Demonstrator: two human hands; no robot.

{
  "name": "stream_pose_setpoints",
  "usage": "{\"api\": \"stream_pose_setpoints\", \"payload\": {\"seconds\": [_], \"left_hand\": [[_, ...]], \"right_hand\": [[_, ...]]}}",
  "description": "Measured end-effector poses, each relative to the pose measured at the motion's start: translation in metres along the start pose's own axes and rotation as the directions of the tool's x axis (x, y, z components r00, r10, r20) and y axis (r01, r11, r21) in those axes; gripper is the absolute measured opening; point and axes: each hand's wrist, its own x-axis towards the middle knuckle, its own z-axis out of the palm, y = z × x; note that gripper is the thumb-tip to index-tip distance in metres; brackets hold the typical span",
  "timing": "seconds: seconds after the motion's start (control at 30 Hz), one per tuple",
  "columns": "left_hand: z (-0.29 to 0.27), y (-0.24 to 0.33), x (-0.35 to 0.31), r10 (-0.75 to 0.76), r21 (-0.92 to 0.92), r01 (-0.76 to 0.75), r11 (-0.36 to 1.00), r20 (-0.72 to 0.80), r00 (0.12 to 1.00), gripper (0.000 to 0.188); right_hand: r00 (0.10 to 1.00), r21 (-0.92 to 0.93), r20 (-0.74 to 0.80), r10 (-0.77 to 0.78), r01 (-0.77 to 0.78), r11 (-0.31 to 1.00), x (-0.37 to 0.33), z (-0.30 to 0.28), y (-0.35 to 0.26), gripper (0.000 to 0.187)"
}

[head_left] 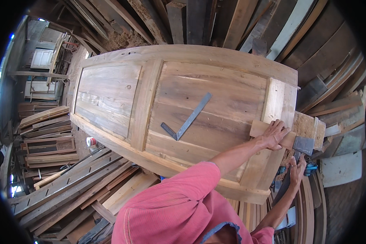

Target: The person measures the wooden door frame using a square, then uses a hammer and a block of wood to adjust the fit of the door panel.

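Note:
A large panelled wooden door [146, 97] lies flat in front of me. At its right end, my left hand [273, 136] grips a short pale wood block [261, 128] from above, fingers bent over it. My right hand [297, 167], just beyond the door's edge, is closed on a tool with a broad, flat grey metal head [303, 145] and a dark handle. The metal head is beside the block's right end; whether they touch is unclear. An L-shaped metal square [194, 116] rests on the door's larger panel.
Stacked planks [85, 183] crowd the near left, and more boards [232, 24] lean along the far side. A rough wood piece [307, 126] sits past the door's right end, near a teal tool [311, 168]. A small white-and-red container [91, 141] stands left of the door.

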Motion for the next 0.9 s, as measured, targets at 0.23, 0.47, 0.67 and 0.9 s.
{"api": "stream_pose_setpoints", "payload": {"seconds": [0.23, 0.47, 0.67, 0.9], "left_hand": [[-0.004, 0.000, -0.001, -0.012, -0.016, 0.012, 1.000, -0.009, 1.000, 0.091], [-0.004, 0.005, 0.003, -0.009, -0.006, 0.009, 1.000, 0.005, 1.000, 0.091], [-0.003, 0.002, 0.001, -0.040, -0.002, 0.040, 0.999, 0.023, 0.999, 0.092], [-0.006, 0.006, 0.002, -0.027, -0.007, 0.027, 1.000, 0.016, 1.000, 0.091]], "right_hand": [[0.990, 0.113, -0.124, 0.061, -0.047, 0.993, -0.004, -0.001, -0.011, 0.019], [0.999, -0.013, -0.046, 0.016, -0.016, 1.000, 0.017, -0.020, 0.029, 0.016], [0.999, 0.057, 0.039, -0.010, 0.008, 0.998, 0.011, -0.014, -0.001, 0.015], [0.945, 0.114, -0.320, 0.071, -0.036, 0.993, 0.023, -0.039, 0.036, 0.015]]}}
